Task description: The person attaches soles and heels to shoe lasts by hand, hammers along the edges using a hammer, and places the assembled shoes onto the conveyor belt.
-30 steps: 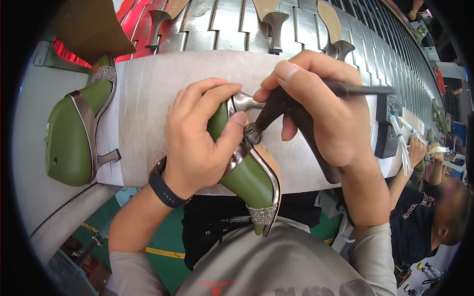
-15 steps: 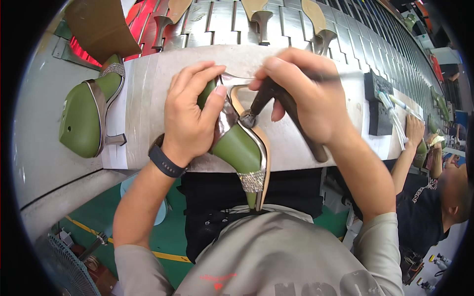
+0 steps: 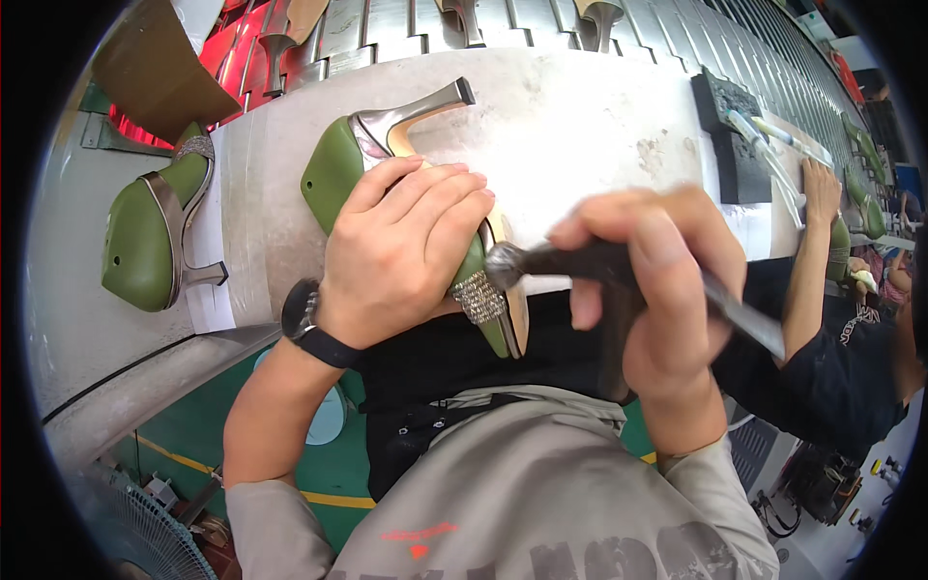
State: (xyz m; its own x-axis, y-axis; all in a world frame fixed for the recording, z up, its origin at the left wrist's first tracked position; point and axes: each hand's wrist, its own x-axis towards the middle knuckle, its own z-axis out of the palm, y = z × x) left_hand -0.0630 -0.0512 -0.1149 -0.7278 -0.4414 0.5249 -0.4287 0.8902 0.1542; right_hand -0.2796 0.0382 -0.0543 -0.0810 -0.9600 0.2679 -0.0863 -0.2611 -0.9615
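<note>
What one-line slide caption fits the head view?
Left hand grips a green high-heeled shoe on the workbench while the right hand points a dark tool at its rhinestone strap.

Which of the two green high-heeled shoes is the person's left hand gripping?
The middle green shoe, under the left hand; the other green shoe lies untouched at far left.

Held shoe (image 3: 340,172): olive-green upper, silver metallic heel and trim, tan insole, band of glittering silver stones at the near end. Second shoe (image 3: 145,242), far left: same olive green with silver strap. Tool (image 3: 580,261): dark brown-black handle, dull grey metal head; worktop (image 3: 580,116) pale grey, stained; wristwatch (image 3: 309,324) black.
</note>
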